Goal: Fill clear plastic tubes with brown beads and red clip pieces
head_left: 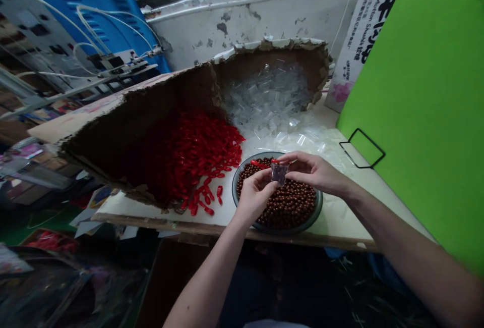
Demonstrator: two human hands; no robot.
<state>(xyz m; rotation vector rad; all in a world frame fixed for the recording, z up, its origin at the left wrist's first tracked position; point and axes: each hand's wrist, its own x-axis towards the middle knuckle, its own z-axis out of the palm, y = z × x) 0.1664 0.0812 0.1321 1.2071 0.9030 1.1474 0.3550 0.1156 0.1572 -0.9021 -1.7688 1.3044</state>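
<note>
Both hands meet over a round bowl point(236, 186) filled with small brown balls point(291, 204). My left hand point(254, 194) and my right hand point(312, 170) pinch a small clear plastic piece point(279, 172) between their fingertips. A thin red piece point(260, 164) lies across the top of it, by my right fingers. The bowl stands on a pale table near its front edge point(212, 229).
A torn cardboard tray point(113, 131) holds a heap of red plastic parts point(192, 151) on the left and clear plastic parts point(272, 96) on the right. A green board point(427, 96) with a black wire stand point(361, 149) rises at the right. Clutter fills the floor at left.
</note>
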